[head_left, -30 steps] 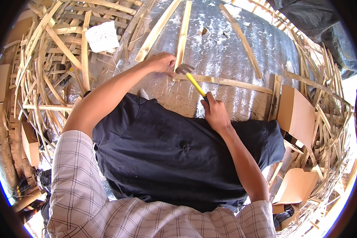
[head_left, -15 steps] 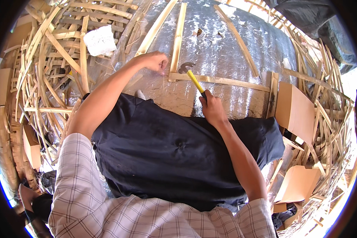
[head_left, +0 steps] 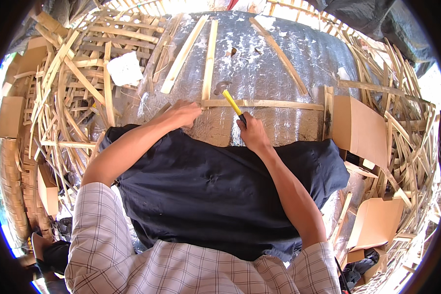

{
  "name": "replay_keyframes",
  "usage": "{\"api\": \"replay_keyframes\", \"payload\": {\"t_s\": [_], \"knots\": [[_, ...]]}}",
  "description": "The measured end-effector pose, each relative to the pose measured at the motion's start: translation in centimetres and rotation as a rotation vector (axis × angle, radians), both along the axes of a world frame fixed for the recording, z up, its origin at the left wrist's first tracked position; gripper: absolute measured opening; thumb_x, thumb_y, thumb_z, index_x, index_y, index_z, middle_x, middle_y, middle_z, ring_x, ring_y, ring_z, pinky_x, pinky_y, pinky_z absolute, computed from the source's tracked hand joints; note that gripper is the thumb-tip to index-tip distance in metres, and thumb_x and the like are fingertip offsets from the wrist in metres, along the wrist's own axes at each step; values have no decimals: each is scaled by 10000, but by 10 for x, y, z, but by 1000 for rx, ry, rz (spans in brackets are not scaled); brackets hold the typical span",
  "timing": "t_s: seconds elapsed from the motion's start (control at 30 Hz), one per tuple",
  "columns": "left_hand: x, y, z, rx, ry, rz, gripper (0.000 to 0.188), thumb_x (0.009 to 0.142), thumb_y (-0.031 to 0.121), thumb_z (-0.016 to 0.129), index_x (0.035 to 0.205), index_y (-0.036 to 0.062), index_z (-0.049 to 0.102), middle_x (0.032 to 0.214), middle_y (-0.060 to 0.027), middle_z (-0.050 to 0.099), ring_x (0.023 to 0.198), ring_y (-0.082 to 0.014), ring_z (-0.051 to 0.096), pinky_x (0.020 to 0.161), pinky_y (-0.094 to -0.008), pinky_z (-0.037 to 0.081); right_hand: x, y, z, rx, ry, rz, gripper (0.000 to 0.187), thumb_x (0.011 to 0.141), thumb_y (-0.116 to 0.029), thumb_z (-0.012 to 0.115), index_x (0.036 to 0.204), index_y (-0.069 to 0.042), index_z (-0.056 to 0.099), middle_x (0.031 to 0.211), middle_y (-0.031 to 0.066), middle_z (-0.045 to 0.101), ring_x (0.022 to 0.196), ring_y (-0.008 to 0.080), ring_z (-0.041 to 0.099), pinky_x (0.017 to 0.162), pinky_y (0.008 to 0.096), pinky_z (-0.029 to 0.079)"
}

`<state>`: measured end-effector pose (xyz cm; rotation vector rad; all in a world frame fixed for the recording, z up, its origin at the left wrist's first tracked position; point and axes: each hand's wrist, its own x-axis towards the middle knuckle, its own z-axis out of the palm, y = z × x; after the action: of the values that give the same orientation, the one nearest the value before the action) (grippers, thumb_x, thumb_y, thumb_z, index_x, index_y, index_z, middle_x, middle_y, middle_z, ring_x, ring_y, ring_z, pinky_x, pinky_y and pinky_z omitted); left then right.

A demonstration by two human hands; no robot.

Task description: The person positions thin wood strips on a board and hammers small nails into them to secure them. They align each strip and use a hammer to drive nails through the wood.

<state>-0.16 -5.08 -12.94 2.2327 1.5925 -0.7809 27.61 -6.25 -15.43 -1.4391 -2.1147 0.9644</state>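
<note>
My right hand [head_left: 255, 133] grips a claw hammer [head_left: 232, 104] by the black end of its yellow handle. The hammer's head points away from me, above a crosswise bamboo strip [head_left: 274, 104]. Close to the left end of that strip is my left hand [head_left: 185, 114], palm down with its fingers curled together. Whatever those fingers may hold is hidden. A lengthwise strip [head_left: 209, 59] meets the crosswise one near its left end. Both lie on a silvery foil sheet [head_left: 250, 63] with worn white patches.
Black cloth [head_left: 210, 191] covers my lap. Loose bamboo strips [head_left: 179, 61] lie farther off, beside a white foam piece [head_left: 125, 68]. Woven bamboo slats [head_left: 83, 93] rise at left. Open cardboard boxes [head_left: 360, 127] and more slats stand at right.
My left hand has come down toward me, from above the crosswise strip to beside its left end. The right hand keeps its hold on the hammer. The whole view has shifted slightly.
</note>
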Motion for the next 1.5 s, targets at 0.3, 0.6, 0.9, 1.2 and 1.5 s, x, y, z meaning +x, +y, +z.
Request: {"api": "replay_keyframes", "payload": {"t_s": [0.3,0.6,0.9,1.2,1.5], "knots": [[-26,35,14,129,-821,316,161,816,113,829,889,-3,745,819,-69,732,787,-145,675,744,-323,538,4,4,-3,-39,101,-58,227,1005,-156,667,1051,51,588,798,324,660,824,555,640,704,595,485],[-28,34,-33,82,-1007,527,158,906,123,804,920,-26,752,871,-62,751,770,-103,679,721,-299,533,1,6,-2,-79,101,-44,225,1008,-159,665,1031,52,589,816,324,657,857,558,627,715,581,481],[-25,32,-35,346,-976,235,112,847,59,806,845,-25,733,838,-53,683,780,-138,668,696,-317,530,0,7,4,-174,43,-40,231,1005,-166,670,1046,51,602,812,312,666,840,536,648,727,567,492],[-25,27,-39,311,-1032,224,143,827,-31,769,821,-36,627,977,-62,620,876,-160,646,750,-308,557,-4,2,14,-204,-8,-1,235,987,-149,665,1094,59,639,836,314,684,850,508,677,743,562,517],[-27,27,-42,283,-1057,303,157,831,-5,804,815,-37,652,1017,-63,620,928,-183,661,824,-324,579,-4,3,13,-175,42,22,207,988,-152,661,1031,44,609,805,328,658,827,535,644,721,574,491]]}}
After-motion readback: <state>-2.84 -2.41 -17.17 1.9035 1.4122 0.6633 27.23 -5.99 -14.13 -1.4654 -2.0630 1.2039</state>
